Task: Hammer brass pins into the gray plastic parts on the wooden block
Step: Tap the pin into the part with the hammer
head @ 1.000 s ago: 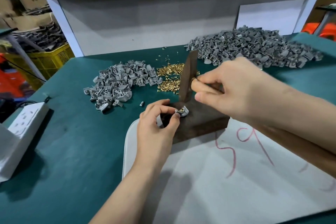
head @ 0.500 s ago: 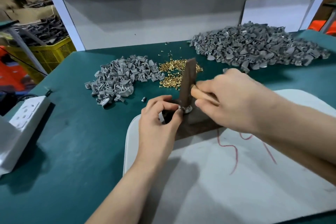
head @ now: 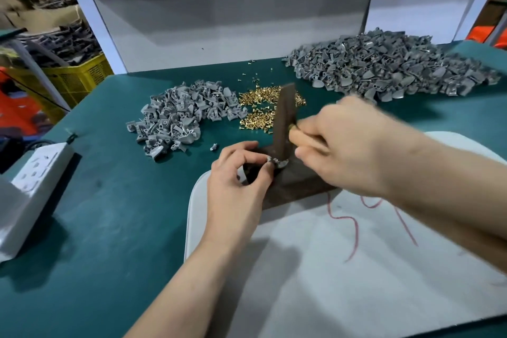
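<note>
A dark wooden block (head: 297, 182) lies on a white sheet in the middle of the green table. My left hand (head: 236, 186) pinches a small gray plastic part (head: 280, 163) on the block's left end. My right hand (head: 348, 143) grips the wooden handle of a hammer. Its dark head (head: 284, 118) stands upright with the lower end down on the gray part. Any pin in the part is hidden under the hammer head. Loose brass pins (head: 260, 110) lie in a heap just behind the block.
A small pile of gray parts (head: 181, 118) lies at the back left, a much larger pile (head: 389, 66) at the back right. The white sheet (head: 356, 269) with red marks covers the near right. A white power strip (head: 35, 167) sits at the left edge.
The hammer head came down from above the block onto the gray part. My left hand kept its pinch on the part. The view shifted slightly.
</note>
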A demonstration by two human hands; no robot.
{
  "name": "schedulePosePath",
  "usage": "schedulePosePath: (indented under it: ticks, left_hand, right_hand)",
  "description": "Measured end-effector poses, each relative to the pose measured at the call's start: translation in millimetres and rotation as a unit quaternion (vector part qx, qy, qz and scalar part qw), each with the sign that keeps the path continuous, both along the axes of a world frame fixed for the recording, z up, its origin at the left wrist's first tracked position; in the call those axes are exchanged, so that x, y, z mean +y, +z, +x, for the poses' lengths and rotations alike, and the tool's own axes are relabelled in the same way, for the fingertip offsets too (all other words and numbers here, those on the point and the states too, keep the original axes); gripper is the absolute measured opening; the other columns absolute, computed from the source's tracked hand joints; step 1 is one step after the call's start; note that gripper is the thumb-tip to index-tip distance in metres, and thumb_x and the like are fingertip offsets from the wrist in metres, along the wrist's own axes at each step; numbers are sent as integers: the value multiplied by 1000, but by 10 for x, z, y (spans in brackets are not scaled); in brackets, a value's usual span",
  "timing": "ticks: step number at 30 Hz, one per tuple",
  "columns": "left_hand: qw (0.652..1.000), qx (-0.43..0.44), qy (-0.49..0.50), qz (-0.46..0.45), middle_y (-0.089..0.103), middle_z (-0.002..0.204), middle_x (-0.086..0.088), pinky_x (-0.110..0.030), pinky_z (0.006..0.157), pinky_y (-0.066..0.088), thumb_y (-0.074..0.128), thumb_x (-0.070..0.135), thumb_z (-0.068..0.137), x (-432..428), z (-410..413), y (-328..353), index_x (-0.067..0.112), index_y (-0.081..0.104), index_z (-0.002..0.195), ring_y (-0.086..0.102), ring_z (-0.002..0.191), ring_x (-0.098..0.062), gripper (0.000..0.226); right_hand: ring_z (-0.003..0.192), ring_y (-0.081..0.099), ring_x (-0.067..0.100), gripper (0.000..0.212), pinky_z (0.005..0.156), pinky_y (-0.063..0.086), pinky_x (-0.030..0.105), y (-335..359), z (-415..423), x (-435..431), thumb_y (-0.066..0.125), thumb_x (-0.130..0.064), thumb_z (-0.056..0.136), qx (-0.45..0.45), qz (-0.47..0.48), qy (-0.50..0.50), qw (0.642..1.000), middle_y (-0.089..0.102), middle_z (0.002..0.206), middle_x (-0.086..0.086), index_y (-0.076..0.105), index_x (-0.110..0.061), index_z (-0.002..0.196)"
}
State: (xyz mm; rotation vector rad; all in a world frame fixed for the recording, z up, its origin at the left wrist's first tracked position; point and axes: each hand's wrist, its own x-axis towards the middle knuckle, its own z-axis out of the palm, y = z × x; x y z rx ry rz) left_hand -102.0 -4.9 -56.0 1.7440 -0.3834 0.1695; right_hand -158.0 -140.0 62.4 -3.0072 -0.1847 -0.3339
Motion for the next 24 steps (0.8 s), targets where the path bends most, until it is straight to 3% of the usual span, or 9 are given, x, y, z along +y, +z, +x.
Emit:
schedulePosePath:
  ticks: [2,5,9,11,14,17,19,22,24]
  left_hand:
    - [1000,-1,-3,-4,62,109,14,-29,88,38,72,11,81,9,-9,-2,25,69,73,54,111,-11,16]
    - [1000,-2,4,-1,61,107,17,-26,89,38,73,11,81,-12,3,-3,26,68,74,54,111,-11,17]
    - [1000,-8,-1,4,65,105,10,-29,89,39,73,12,81,4,-12,-15,24,69,76,54,107,-10,14]
    - [1000,-7,4,4,65,106,11,-27,88,38,73,12,82,1,-11,-12,25,69,76,54,107,-9,14]
    - [1000,9,16,11,63,108,15,-23,88,36,73,15,82,-4,-4,2,29,69,74,53,109,-5,16]
    - [1000,24,12,15,63,107,18,-23,91,38,72,21,81,4,-23,22,32,69,72,52,110,-2,15]
    - [999,28,16,12,63,106,19,-23,91,38,72,22,81,6,-17,30,32,70,72,52,109,-1,13]
    - [999,32,17,14,63,106,20,-21,90,38,72,23,81,-5,-21,38,31,70,72,51,109,2,12]
    - [999,34,16,12,63,106,20,-22,89,39,72,23,81,-3,-24,40,32,70,72,52,109,1,13]
  right_hand:
    - [58,45,29,36,60,38,27,-24,-6,-33,49,-30,89,34,10,-17,999,39,55,-2,37,-16,57]
    - [41,37,24,35,46,35,28,117,-70,-72,52,-21,89,-53,-4,27,998,30,44,-1,45,-9,57]
    - [56,41,25,36,62,43,30,18,-64,39,46,-27,91,42,-8,12,999,36,55,0,36,-15,58]
    - [48,37,18,37,57,41,26,59,-38,-56,49,-25,89,14,10,17,1000,36,49,2,37,-11,58]
    - [30,42,10,39,40,37,21,97,18,-335,56,-25,90,-80,190,15,978,40,41,4,50,-4,58]
    - [31,42,15,40,38,36,18,-175,110,-547,59,-23,91,-30,425,0,905,51,46,6,58,14,76]
    - [31,38,12,43,35,32,17,-427,161,-677,61,-22,85,23,578,-35,815,51,50,9,55,21,86]
    - [31,33,4,42,34,28,15,-691,185,-862,55,-30,77,68,748,-44,659,46,52,-2,60,2,103]
    - [31,30,1,41,34,30,14,-808,178,-971,52,-33,78,75,799,-42,595,42,53,-6,60,-5,108]
